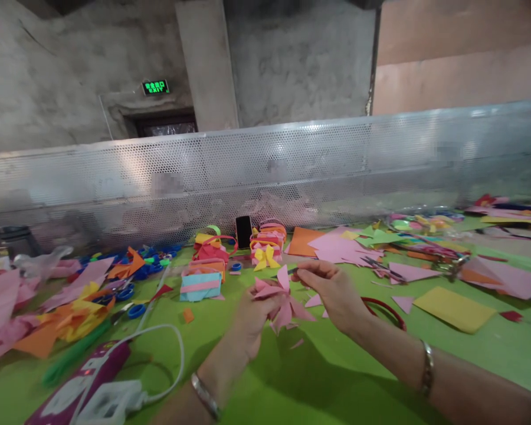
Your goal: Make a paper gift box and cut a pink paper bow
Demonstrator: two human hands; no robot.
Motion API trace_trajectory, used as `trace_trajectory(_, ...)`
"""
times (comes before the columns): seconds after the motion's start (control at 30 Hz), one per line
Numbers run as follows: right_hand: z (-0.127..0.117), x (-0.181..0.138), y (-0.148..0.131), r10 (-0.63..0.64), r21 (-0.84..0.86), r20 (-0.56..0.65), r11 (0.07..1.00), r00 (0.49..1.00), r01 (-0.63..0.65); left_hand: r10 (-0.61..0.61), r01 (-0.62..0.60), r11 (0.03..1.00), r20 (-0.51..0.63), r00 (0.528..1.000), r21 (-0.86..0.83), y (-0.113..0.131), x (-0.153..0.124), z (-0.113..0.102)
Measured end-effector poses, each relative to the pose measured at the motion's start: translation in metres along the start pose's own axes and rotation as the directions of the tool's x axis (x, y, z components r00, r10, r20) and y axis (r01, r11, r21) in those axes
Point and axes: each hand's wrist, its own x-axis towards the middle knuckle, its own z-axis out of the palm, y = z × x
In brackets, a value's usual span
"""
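A pink paper flower (287, 302) with pointed petals is pinched in my left hand (257, 308), above the green table. My right hand (330, 289) is closed just right of the flower, thumb and forefinger on a thin dark tool (292, 271) that points toward the petals. Its kind is too small and blurred to tell. Small pink scraps (297, 343) lie under the flower. Beyond my hands stand little folded paper baskets, one with a yellow bow (266, 258), and a blue paper piece with a pink band (200, 287).
A purple power strip (100, 369) with a white plug (111, 401) and cable takes up the front left. Blue-handled scissors (136, 311) lie among coloured paper. At right are yellow paper (454, 308) and pink sheets (336, 245). A perforated metal screen (256, 171) borders the back.
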Motion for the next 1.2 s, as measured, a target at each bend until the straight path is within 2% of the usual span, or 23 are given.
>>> trace_trajectory(0.1, 0.002, 0.000, 0.001, 0.049, 0.058, -0.020, 0.997, 0.999, -0.047, -0.016, 0.016, 1.000, 0.002, 1.000, -0.013, -0.002, -0.001, 0.000)
trace_trajectory(0.23, 0.005, -0.001, 0.003, 0.072, 0.119, -0.009, 0.990, 0.997, -0.071, -0.056, 0.064, 0.988, 0.060, 0.997, -0.137, -0.004, 0.000, -0.001)
trace_trajectory(0.33, 0.006, -0.004, 0.004, 0.059, 0.125, 0.018, 0.990, 0.998, -0.061, -0.051, 0.051, 0.984, 0.009, 0.999, -0.171, -0.006, 0.003, -0.002)
trace_trajectory(0.47, 0.006, -0.004, 0.005, 0.013, 0.096, 0.010, 0.995, 1.000, -0.014, -0.056, 0.049, 0.994, -0.072, 0.996, -0.101, -0.007, 0.004, -0.002)
trace_trajectory(0.7, 0.005, -0.002, 0.004, -0.038, 0.030, -0.036, 0.999, 0.999, 0.039, -0.066, 0.068, 0.996, -0.032, 0.997, 0.053, -0.003, -0.003, 0.002)
trace_trajectory(1.03, 0.008, -0.005, -0.005, -0.002, -0.044, -0.029, 0.999, 1.000, 0.000, -0.054, 0.053, 0.993, 0.006, 0.999, 0.103, 0.001, -0.005, 0.003)
trace_trajectory(1.2, 0.004, -0.002, -0.005, 0.122, 0.018, 0.025, 0.992, 0.992, -0.122, 0.015, -0.016, 0.985, 0.006, 1.000, 0.171, 0.001, -0.004, 0.001)
